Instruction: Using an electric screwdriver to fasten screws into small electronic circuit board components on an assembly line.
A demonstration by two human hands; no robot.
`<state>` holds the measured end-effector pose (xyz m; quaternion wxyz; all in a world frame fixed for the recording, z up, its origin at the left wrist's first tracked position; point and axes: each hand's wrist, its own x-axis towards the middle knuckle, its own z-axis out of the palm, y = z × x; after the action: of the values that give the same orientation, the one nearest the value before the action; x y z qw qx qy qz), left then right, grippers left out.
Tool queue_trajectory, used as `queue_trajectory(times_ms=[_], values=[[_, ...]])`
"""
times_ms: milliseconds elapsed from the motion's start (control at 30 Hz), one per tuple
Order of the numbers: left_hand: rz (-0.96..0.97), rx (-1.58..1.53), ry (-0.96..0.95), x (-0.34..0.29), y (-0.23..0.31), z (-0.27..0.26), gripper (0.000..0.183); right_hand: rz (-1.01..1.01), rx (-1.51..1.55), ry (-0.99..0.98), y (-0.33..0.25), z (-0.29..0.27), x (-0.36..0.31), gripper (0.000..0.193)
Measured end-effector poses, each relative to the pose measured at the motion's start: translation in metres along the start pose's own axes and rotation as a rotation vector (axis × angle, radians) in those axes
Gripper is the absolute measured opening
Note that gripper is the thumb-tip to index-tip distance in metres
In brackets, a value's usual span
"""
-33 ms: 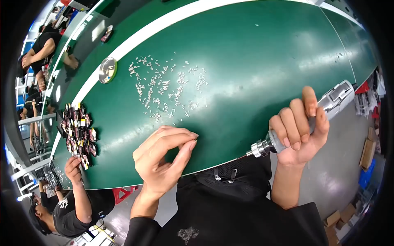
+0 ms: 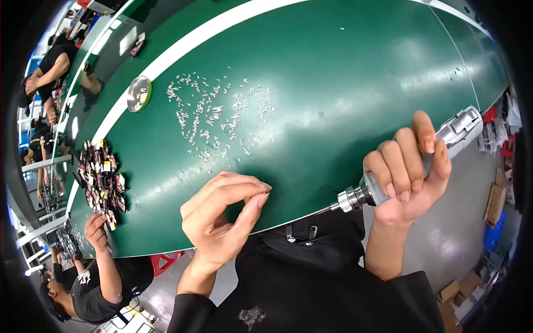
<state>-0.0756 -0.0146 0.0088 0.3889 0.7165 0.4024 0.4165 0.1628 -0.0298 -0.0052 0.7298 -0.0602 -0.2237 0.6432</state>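
The left hand was raised above the near edge of the green surface, thumb and forefinger tips brought together in a pinch; whether anything lay between them could not be told. The right hand grasped a silver-grey power screwdriver across its body, at the near edge to the right of the left hand, its slim bit pointing left. Small white pieces lay scattered on the surface beyond the left hand. Farther left stood a round, green-rimmed dish, and nearer, a pile of dark small parts, with a co-worker's hand at its near end.
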Motion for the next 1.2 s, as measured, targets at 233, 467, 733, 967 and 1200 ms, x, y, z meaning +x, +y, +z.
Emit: queue_trajectory(times_ms=[233, 467, 733, 967, 1200], values=[[-0.316, -0.813, -0.064, -0.017, 0.01, 0.036, 0.01, -0.154, 0.087, 0.082, 0.0, 0.039, 0.005, 0.018], [-0.369, -0.88, -0.065, -0.019, 0.013, 0.043, 0.015, -0.17, 0.032, 0.075, 0.005, 0.035, 0.002, 0.019], [-0.037, -0.252, -0.017, -0.009, 0.011, 0.047, 0.006, -0.198, -0.058, 0.074, 0.005, 0.035, 0.003, 0.018], [0.13, -0.014, -0.035, -0.004, 0.008, 0.052, 0.012, -0.216, -0.101, 0.14, 0.003, 0.029, -0.001, 0.018], [0.052, -0.06, -0.109, -0.007, 0.005, 0.055, 0.011, -0.161, -0.104, 0.125, 0.003, 0.021, -0.001, 0.021]])
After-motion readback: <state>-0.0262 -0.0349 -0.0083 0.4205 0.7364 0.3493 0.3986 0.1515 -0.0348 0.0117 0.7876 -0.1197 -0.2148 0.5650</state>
